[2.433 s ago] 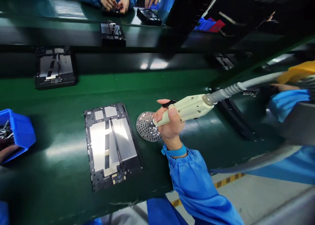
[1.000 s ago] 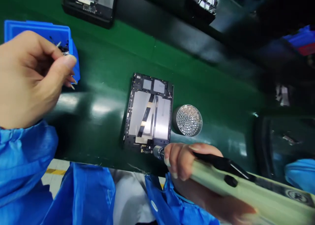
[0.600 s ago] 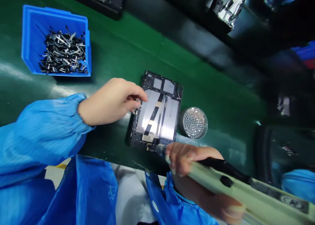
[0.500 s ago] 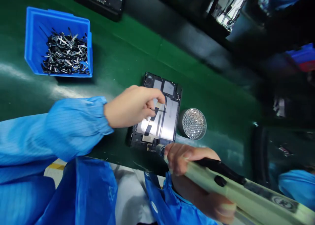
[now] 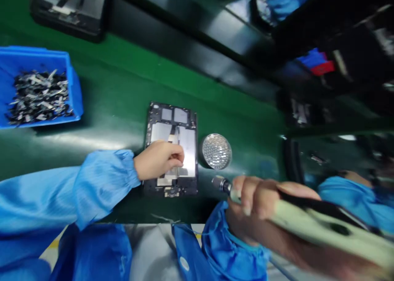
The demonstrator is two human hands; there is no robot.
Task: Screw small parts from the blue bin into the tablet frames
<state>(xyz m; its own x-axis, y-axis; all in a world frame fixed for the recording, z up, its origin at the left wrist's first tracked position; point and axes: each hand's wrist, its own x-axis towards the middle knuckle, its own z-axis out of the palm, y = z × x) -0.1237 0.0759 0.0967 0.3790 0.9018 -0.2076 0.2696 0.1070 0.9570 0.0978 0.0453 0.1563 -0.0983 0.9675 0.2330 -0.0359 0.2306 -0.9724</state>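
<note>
An opened tablet (image 5: 188, 145) lies on the green bench, its grey battery area and dark frame exposed. Over its lower middle is my left hand (image 5: 160, 158), thumb and forefinger pinched together; anything between them is too small or hidden to make out. My right hand (image 5: 261, 199) is wrapped round a pale green and black electric screwdriver (image 5: 310, 223). The driver's metal nose points up and left, right of the tablet's lower corner and apart from it. Just beyond that nose stands a round dish of small screws (image 5: 216, 151), right of the tablet.
A blue bin (image 5: 74, 88) of small black and silver parts stands at the left. Another opened device (image 5: 70, 14) sits at the far left on a dark raised strip (image 5: 184, 43). A co-worker's blue sleeve (image 5: 344, 199) shows at the right.
The screwdriver nose has gone from the tablet's lower edge to the right, clear of it. My left hand has shifted lower over the tablet. The whole view has swung right.
</note>
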